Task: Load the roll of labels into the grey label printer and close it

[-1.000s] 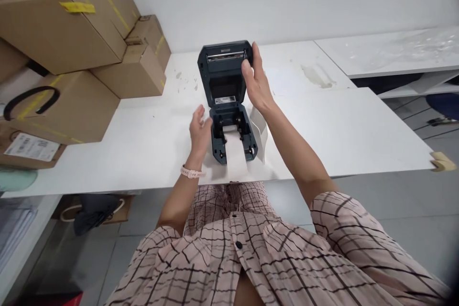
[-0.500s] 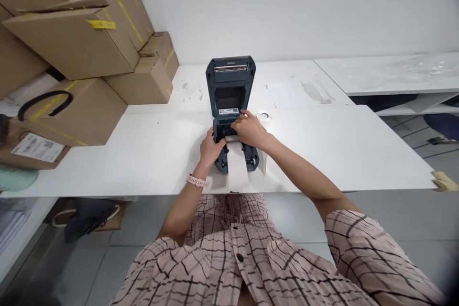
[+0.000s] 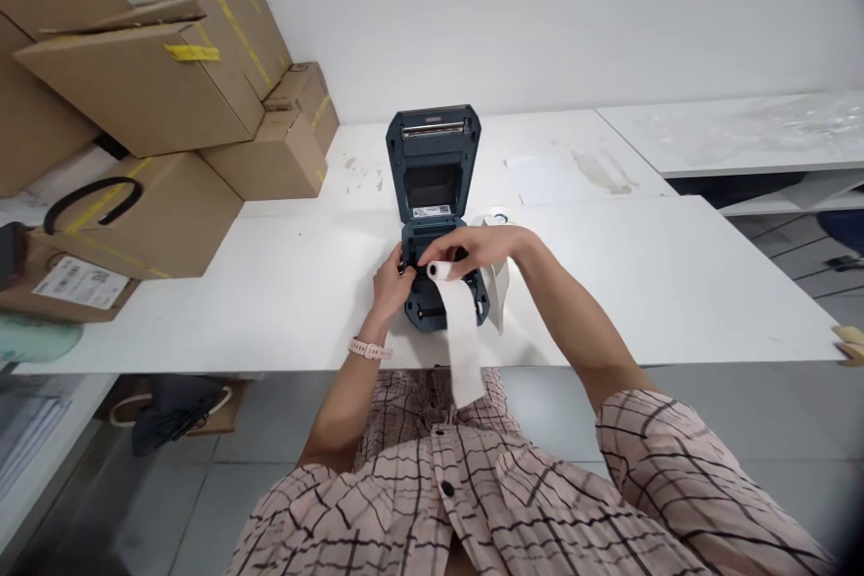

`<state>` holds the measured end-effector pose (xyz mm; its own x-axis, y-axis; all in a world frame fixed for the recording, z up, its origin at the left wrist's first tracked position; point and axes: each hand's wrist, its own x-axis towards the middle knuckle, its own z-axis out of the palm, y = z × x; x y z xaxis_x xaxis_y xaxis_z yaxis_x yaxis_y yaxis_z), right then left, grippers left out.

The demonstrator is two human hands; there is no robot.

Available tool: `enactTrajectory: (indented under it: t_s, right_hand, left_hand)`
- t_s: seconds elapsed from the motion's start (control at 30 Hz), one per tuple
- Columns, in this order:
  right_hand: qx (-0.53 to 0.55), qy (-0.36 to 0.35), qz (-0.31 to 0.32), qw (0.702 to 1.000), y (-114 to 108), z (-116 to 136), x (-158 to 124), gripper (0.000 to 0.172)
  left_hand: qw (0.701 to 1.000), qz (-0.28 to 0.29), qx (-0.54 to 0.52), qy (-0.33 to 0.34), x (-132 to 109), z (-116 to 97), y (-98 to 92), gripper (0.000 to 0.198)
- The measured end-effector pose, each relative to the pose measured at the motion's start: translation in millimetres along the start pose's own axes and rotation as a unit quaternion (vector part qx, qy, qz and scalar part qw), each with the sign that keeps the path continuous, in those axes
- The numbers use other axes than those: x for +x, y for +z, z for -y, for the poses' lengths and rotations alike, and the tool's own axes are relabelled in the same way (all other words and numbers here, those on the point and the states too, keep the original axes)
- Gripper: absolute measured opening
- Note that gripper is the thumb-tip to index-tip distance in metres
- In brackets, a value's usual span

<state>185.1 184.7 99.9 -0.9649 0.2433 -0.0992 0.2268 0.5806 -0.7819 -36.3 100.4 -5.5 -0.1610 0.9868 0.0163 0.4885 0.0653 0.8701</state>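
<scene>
Dangles a limp paper strip [image 3: 464,344] before the printer [image 3: 433,184], pinching the white roll [image 3: 441,269] in the right hand [image 3: 478,246] above a dark, half-hidden bay [image 3: 424,297]. Touches the printer's left side with the left hand [image 3: 391,283]; cannot tell whether gripping. Sees a curled sheet [image 3: 498,292], partly covered, right of the printer; matte cardboard boxes [image 3: 162,94], cut off, well left.

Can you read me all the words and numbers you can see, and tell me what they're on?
I can't read any words or numbers for sure.
White label on the lower-left cardboard box: has dark printing, too blurred to read.
White sticker inside the open printer: too small to read.
Little plate near the top of the printer's lid: too small to read.
Paper strip: no writing I can see.
</scene>
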Motion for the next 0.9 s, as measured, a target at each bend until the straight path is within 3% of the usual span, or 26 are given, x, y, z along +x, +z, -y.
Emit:
enactTrajectory:
  t_s: [0.1, 0.17, 0.23, 0.3, 0.37, 0.43, 0.6, 0.8, 0.9]
  right_hand:
    - [0.083, -0.105, -0.116, 0.984, 16, -1, -77, 0.038]
    - [0.139, -0.135, -0.204, 0.96, 35, -12, -133, 0.03]
    - [0.173, -0.072, -0.297, 0.936, 54, -30, -180, 0.027]
    - [0.193, 0.035, -0.379, 0.905, 66, -51, -210, 0.026]
    - [0.204, 0.124, -0.43, 0.871, 71, -74, -219, 0.03]
    - [0.211, 0.171, -0.455, 0.848, 70, -95, -211, 0.034]
    - [0.215, 0.197, -0.468, 0.834, 66, -126, -174, 0.035]
    - [0.205, 0.259, -0.391, 0.859, 68, -110, -191, 0.06]
    - [0.195, 0.261, -0.391, 0.861, 53, -92, -200, 0.067]
  left_hand:
    - [1.0, 0.004, -0.017, -0.002, -2, 0, -0.3, 0.072]
    - [1.0, 0.004, -0.019, -0.008, -4, -2, -0.9, 0.071]
    - [1.0, -0.002, -0.016, -0.02, -6, -4, -1.0, 0.071]
    - [0.999, -0.008, -0.015, -0.028, -6, -5, -0.3, 0.072]
    - [0.999, -0.008, -0.02, -0.026, -6, -3, 0.9, 0.073]
    - [0.999, -0.006, -0.024, -0.021, -5, -1, 1.9, 0.074]
    - [1.0, -0.001, -0.022, -0.014, -3, 2, 1.2, 0.074]
    - [1.0, -0.004, -0.013, -0.012, -4, 3, 1.9, 0.075]
    - [1.0, -0.008, -0.014, -0.014, -4, 3, 3.0, 0.075]
